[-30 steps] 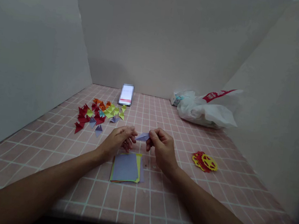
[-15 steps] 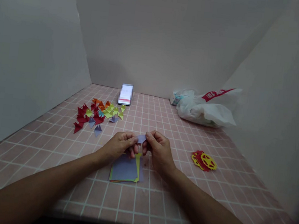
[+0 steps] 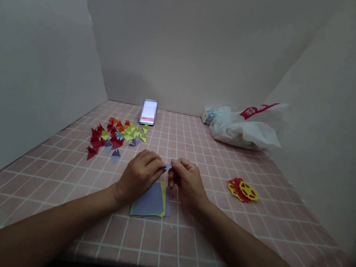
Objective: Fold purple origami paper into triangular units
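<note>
Between my two hands is a small piece of folded purple paper (image 3: pixel 168 166), mostly covered by the fingers. My left hand (image 3: pixel 143 173) is closed on its left end, back of the hand turned up. From the other side my right hand (image 3: pixel 186 179) pinches the right end between thumb and fingers. Just below them on the table lies a stack of square paper sheets (image 3: pixel 148 201), purple on top, with yellow and other colours peeking out at the edges.
Several folded paper figures (image 3: pixel 115 141) in red, orange, yellow and purple lie at the left. Behind them stands a phone (image 3: pixel 148 112). Red and yellow cut-outs (image 3: pixel 244 190) lie at the right. A white plastic bag (image 3: pixel 245 130) and a small box (image 3: pixel 206 116) are at the back right.
My left hand has rolled over so its back faces up, and its fingers now cover more of the paper. Less purple shows between the hands. The right hand has barely shifted.
</note>
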Available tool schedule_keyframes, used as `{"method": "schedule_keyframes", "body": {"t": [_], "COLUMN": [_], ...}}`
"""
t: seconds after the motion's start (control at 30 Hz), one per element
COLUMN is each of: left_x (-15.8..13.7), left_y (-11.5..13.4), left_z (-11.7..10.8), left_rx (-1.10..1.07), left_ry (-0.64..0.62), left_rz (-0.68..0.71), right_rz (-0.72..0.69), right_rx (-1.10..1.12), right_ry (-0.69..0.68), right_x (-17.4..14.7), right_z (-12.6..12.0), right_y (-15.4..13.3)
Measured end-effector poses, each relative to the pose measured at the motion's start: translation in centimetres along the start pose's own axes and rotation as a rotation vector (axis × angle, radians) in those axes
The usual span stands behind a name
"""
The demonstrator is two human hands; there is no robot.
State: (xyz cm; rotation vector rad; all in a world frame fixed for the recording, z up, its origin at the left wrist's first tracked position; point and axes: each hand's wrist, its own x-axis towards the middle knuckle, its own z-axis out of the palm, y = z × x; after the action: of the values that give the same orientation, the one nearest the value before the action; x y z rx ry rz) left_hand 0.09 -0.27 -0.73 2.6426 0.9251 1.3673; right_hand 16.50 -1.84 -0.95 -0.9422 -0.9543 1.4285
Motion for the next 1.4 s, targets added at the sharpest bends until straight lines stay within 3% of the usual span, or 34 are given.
{"method": "schedule_keyframes", "body": {"t": [0.07, 0.23, 0.33, 0.43, 0.7, 0.93, 1.4], "left_x": [0.1, 0.3, 0.4, 0.4, 0.4, 0.3, 0.2], "left_y": [0.0, -0.2, -0.2, 0.2, 0.3, 0.1, 0.1], "left_z": [0.0, 0.2, 0.4, 0.4, 0.6, 0.6, 0.6], "left_rx": [-0.085, -0.622, -0.883, -1.003, -1.093, -1.067, -1.092], "left_ry": [0.021, 0.068, 0.008, -0.057, -0.029, 0.013, 0.014], "left_rz": [-0.123, -0.708, -0.862, -0.944, -1.005, -0.936, -0.951], "right_rz": [0.0, -0.078, -0.083, -0.126, -0.144, -0.1, -0.07], "right_rx": [0.006, -0.085, -0.17, -0.243, -0.3, -0.201, -0.154], "right_ry": [-0.047, -0.126, -0.166, -0.161, -0.147, -0.17, -0.211], "right_x": [0.0, 0.3, 0.4, 0.5, 0.5, 0.8, 0.8], "right_z": [-0.1, -0.4, -0.4, -0.5, -0.6, -0.7, -0.9], "right_y": [0.1, 0.4, 0.6, 0.6, 0.2, 0.5, 0.5]}}
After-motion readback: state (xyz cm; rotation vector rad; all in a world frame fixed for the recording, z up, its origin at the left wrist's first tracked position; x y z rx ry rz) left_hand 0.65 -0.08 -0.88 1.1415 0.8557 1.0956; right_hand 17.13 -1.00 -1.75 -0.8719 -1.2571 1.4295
